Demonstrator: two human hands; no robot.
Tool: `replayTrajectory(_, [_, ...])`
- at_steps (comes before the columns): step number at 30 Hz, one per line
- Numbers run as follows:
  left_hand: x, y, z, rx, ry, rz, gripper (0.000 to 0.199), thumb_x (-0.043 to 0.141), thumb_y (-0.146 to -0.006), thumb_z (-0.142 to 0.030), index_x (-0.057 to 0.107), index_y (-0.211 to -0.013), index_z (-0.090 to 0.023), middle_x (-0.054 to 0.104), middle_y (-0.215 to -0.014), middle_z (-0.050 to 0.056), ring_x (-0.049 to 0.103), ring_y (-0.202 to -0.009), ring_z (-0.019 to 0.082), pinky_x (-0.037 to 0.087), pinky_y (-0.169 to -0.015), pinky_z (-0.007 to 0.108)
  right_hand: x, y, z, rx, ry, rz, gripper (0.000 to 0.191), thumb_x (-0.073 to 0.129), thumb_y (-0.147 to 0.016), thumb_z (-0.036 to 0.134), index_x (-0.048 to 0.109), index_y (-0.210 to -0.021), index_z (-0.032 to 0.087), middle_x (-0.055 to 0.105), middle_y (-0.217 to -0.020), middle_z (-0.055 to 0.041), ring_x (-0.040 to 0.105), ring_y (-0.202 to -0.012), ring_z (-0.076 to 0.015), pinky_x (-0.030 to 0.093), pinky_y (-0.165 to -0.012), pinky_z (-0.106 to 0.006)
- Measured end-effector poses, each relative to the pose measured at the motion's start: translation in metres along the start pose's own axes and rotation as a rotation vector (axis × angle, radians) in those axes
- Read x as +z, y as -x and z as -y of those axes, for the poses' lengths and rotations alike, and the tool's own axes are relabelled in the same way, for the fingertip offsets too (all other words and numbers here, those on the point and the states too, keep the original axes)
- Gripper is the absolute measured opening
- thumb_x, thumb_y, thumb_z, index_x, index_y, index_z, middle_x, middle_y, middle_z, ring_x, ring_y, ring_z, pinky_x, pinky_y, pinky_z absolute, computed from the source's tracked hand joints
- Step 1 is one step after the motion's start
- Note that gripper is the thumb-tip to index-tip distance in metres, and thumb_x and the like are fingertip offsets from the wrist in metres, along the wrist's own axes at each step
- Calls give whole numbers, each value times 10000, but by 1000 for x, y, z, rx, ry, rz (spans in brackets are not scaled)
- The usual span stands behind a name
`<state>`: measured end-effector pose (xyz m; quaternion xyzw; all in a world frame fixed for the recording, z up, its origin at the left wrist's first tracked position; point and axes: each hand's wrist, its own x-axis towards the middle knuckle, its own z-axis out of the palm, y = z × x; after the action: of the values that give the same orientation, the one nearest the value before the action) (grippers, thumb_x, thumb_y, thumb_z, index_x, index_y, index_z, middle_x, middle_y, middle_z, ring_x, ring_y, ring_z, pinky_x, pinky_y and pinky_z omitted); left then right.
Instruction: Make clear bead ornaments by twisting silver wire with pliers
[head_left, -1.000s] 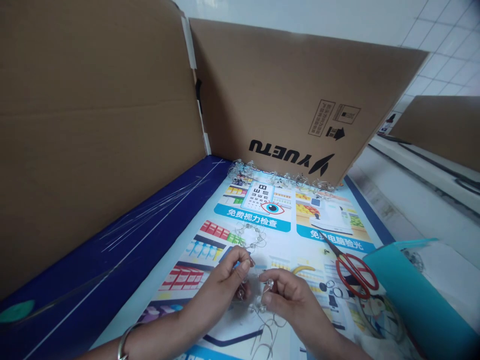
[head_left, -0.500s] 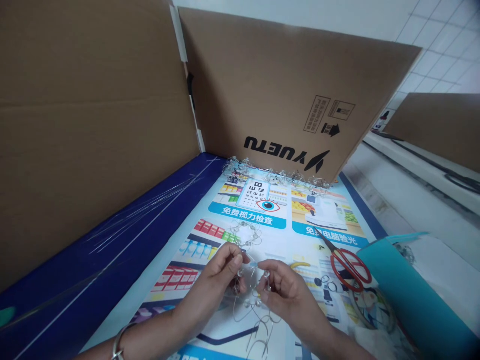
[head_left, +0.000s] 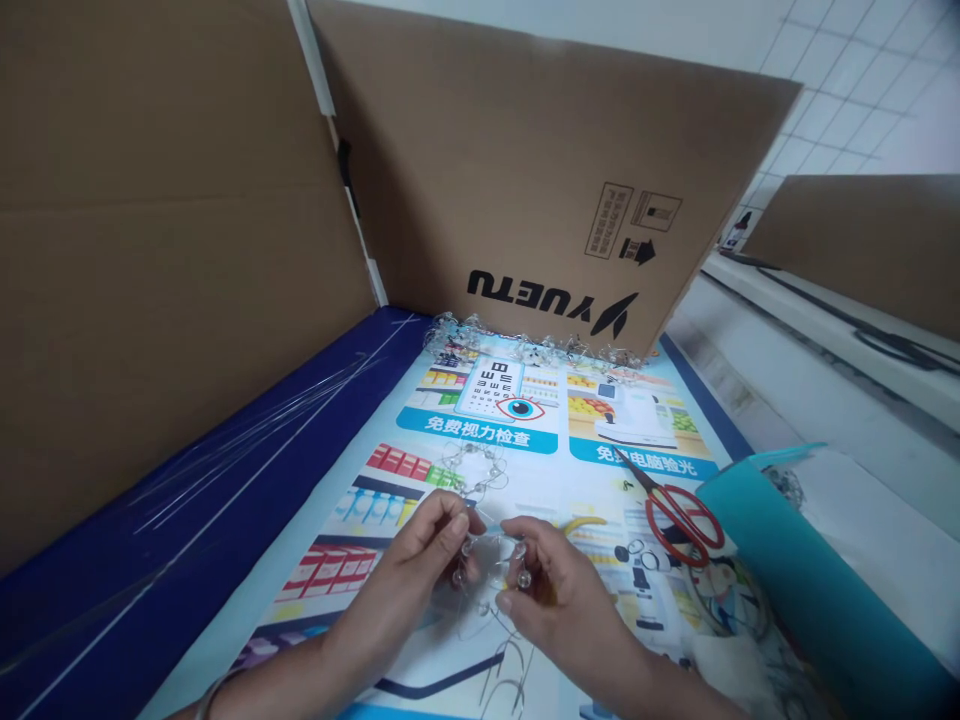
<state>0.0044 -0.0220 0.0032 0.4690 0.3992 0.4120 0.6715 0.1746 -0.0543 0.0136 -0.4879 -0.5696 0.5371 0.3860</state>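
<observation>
Head view, left to right, with every place taken from the printed poster.

Left of the poster: a dark blue board carrying thin clear strands, a cardboard panel upright behind it.

On the poster's near half: the left hand, its fingers drawn narrow and pinching one end of a clear beaded strand. The strand's long axis runs roughly side to side across the gap between the hands, and its looped tail trails toward the poster's near edge. The right hand, its fingers also narrow, pinches the other end beside a bead. A separate beaded loop lies just beyond the hands, nearer the left.

Beyond the far edge: a clump of clear beads against a YUETU carton panel.

Right of the hands: red-handled scissors on the poster, a teal sheet beside them.
</observation>
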Motion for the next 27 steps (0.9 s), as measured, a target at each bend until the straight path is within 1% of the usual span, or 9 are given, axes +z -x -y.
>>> replayTrajectory(6, [0, 1, 1, -4, -4, 7, 198, 466, -890, -384, 451, -846, -192, 582, -792, 15, 512, -627, 109, 370, -566, 216, -1, 1, -3, -3, 87, -3, 502, 547, -683, 90, 487, -1146, 275, 532, -812, 27, 501, -697, -115, 430, -636, -248])
replayTrajectory(12, [5, 3, 0, -39, 138, 33, 183, 485, -884, -366, 427, -837, -199, 569, -726, -10, 513, -580, 97, 394, -570, 217, 0, 2, -8, 14, 174, 21, 581, 557, -674, 104, 424, -1211, 283, 538, -932, 1, 523, -718, -122, 446, -650, -265])
replayTrajectory(15, [8, 4, -1, -37, 178, 29, 175, 493, -881, -353, 427, -836, -197, 573, -752, -1, 517, -583, 98, 405, -566, 220, 2, 3, -9, 6, 256, -17, 613, 607, -649, 129, 425, -1217, 273, 532, -955, -9, 528, -761, -137, 450, -668, -273])
replayTrajectory(18, [9, 6, -1, -41, 185, 33, 170, 482, -887, -351, 422, -839, -199, 568, -794, 3, 514, -581, 98, 406, -565, 228, 3, 3, -9, -29, 343, -52, 585, 609, -647, 137, 451, -1196, 267, 542, -931, -7, 526, -758, -142, 448, -659, -275])
replayTrajectory(22, [7, 6, -2, -12, 106, 21, 175, 460, -897, -357, 432, -830, -198, 543, -852, 4, 513, -634, 105, 401, -610, 242, 3, 3, -7, -32, 347, -64, 531, 585, -658, 134, 477, -1161, 262, 551, -911, -2, 526, -729, -134, 450, -641, -266])
replayTrajectory(25, [4, 4, -1, 49, -13, -23, 186, 449, -902, -355, 462, -815, -191, 522, -848, 7, 483, -712, 119, 383, -658, 242, 2, 2, -5, -20, 299, -69, 492, 569, -671, 133, 489, -1138, 267, 546, -894, 5, 519, -707, -124, 451, -639, -259])
replayTrajectory(27, [3, 4, 0, 83, -64, -57, 187, 460, -895, -355, 475, -808, -189, 511, -844, 8, 451, -723, 120, 372, -662, 236, 2, 2, -4, 6, 257, -74, 488, 567, -677, 133, 486, -1138, 272, 538, -881, 9, 512, -698, -119, 449, -643, -258])
